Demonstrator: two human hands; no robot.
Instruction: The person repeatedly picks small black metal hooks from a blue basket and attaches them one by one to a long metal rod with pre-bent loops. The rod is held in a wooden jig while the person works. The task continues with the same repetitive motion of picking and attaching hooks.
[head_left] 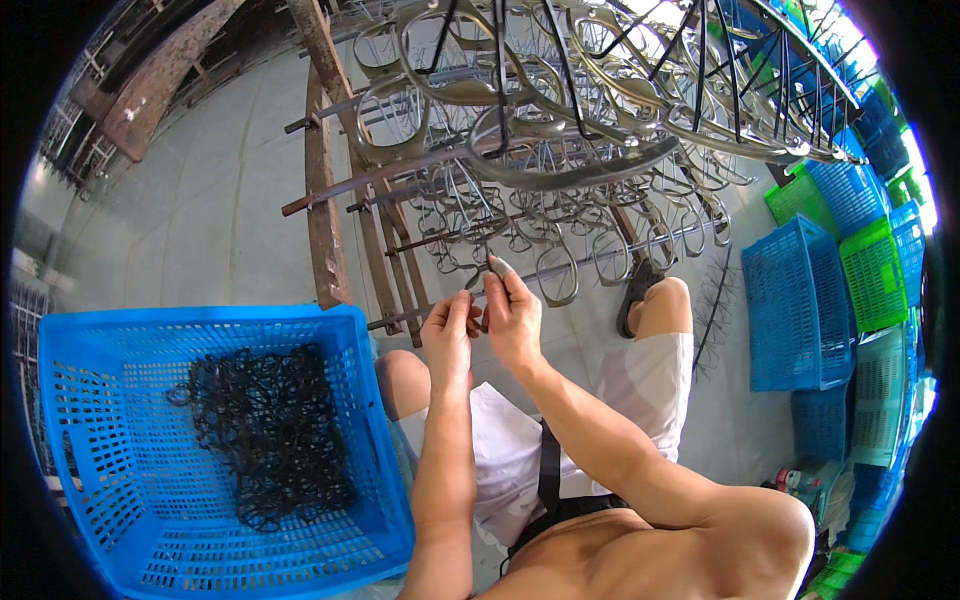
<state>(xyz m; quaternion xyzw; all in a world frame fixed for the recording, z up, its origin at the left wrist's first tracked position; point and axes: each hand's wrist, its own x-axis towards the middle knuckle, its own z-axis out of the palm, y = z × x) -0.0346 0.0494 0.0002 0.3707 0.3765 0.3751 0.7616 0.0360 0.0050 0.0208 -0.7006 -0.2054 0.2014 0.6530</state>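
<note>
My left hand [448, 332] and my right hand [512, 318] are close together above my lap, fingers pinched. A small dark piece [479, 322] shows between them, too hidden to name. A grey covering [499, 266] wraps one fingertip of the right hand. Just beyond the hands, shiny metal loop-shaped parts [557, 275] hang in rows from a rack; the right fingertips are near the lowest ones, and I cannot tell whether they touch. To the left, a blue plastic basket [205, 322] holds a tangled heap of black looped pieces [275, 430].
The rack has rusty upright posts [322, 200] and rods sticking out [310, 203] toward the left. Blue crates [795, 305] and green crates [873, 275] are stacked at the right. A thin barbed-looking rod [716, 310] leans over the tiled floor [225, 200].
</note>
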